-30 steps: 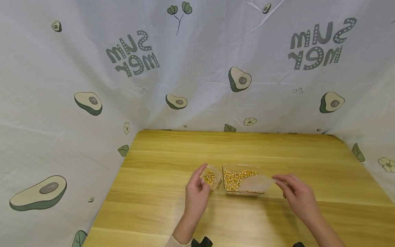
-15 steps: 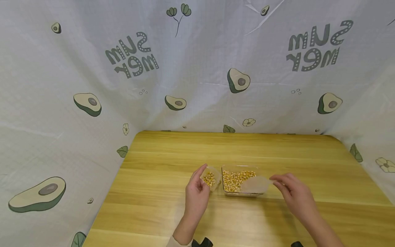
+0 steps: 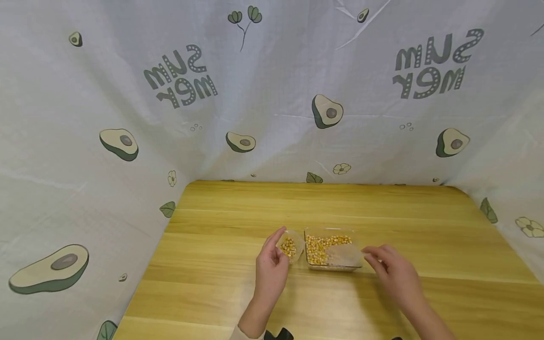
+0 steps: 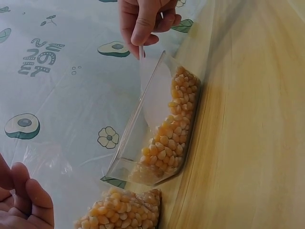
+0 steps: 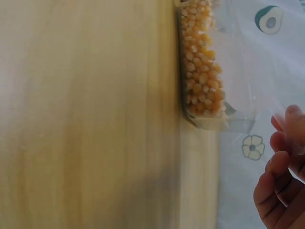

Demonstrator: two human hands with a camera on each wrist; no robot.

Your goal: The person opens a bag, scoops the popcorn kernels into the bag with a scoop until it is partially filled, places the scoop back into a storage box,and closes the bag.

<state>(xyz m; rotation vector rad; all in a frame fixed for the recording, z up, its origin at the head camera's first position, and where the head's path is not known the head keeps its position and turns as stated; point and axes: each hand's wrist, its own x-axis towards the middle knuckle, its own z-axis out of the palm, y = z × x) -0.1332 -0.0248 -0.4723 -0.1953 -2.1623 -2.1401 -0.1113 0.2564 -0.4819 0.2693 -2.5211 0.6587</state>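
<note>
A rectangular clear glass container [image 3: 333,267] holds yellow corn kernels [image 3: 316,249] on the table. Just to its left is a small clear plastic container [image 3: 300,238] with more kernels [image 4: 121,212] inside. My left hand [image 3: 272,267] grips the small container's left side, index finger along the rim. Pinched between the thumb and fingers of my right hand [image 3: 393,274] is a thin translucent plastic scraper [image 3: 345,255]. Its rounded front lies inside the glass container, against the kernels; the left wrist view shows this scraper [image 4: 156,90] slanting down into them. Its lower edge is hidden by kernels.
The wooden table [image 3: 212,278] reaches back to a hanging pale cloth [image 3: 272,94] printed with avocados and lettering, which also encloses the left and right sides. The glass container's walls stand above the kernels.
My right hand has moved left, pushing the scraper deeper into the glass container and the kernels. The left hand and the small container have stayed in place.
</note>
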